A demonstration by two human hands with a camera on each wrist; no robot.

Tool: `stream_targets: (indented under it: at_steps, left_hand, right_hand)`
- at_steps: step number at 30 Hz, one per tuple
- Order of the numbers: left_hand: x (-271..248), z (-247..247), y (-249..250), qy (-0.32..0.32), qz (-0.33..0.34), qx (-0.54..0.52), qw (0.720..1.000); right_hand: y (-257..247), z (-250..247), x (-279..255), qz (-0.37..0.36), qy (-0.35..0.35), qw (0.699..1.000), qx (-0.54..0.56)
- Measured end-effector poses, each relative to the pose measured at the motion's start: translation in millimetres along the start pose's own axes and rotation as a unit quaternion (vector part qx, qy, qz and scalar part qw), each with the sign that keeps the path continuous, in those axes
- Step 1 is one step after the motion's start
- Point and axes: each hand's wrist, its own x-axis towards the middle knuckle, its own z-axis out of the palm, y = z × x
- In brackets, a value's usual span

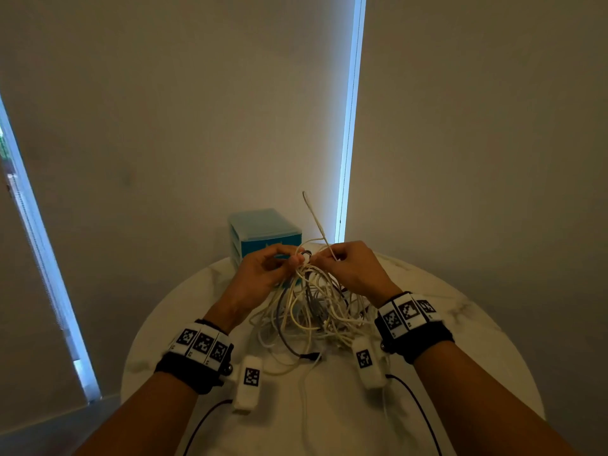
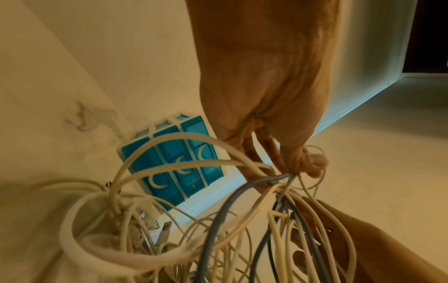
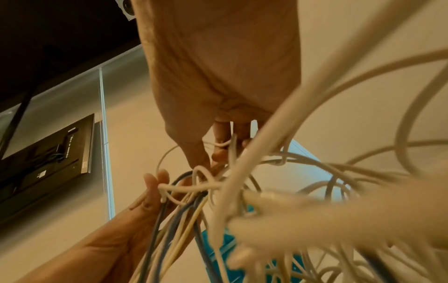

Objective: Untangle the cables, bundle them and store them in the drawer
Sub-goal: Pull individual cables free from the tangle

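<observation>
Home living rm, round marble table (image 1: 460,324), roller blinds (image 1: 197,110), wall-mounted TV (image 3: 48,153)

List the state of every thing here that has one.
Cables: tangled, top of the heap lifted, the rest on the table.
Drawers: all three shut.
Left hand: pinches the cables.
Right hand: pinches a white cable end that sticks up.
</observation>
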Motion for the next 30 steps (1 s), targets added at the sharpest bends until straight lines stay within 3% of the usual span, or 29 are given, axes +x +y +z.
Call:
stream_targets:
  at_steps: [4, 9, 13, 16, 18, 20, 23, 25, 30]
  left_hand:
    - [5, -4, 8, 0.013, -0.042, 0.062, 0.997]
    - [21, -8, 21, -0.019, -0.001, 0.267, 0.964]
    - [35, -12, 35, -0.038, -0.013, 0.337, 0.941]
    - [41, -20, 40, 0.043, -0.069, 0.286, 0.955]
    - [35, -25, 37, 0.038, -0.108, 0.261, 0.959]
    - [29, -27, 28, 0.000, -0.134, 0.259, 0.957]
    - [25, -28, 23, -0.059, -0.131, 0.315, 0.938]
    - [26, -25, 28, -0.090, -0.114, 0.360, 0.922]
    - [29, -2, 52, -0.029, -0.011, 0.307, 0.951]
  right_hand:
    - [-3, -2, -4, -0.019, -0.005, 0.997, -0.074]
    - [-8, 0, -4, -0.027, -0.030, 0.991, -0.129]
    - [-5, 5, 0, 0.017, -0.031, 0.999, -0.027]
    - [1, -1, 6, 0.082, 0.055, 0.991, 0.095]
    - [3, -9, 8, 0.140, 0.107, 0.965, 0.192]
    - [8, -11, 8, 0.186, 0.128, 0.918, 0.325]
    - [16, -8, 7, 0.193, 0.115, 0.848, 0.481]
    - [14, -8, 5, 0.188, 0.093, 0.825, 0.524]
    - [-2, -6, 6, 0.149, 0.074, 0.905, 0.393]
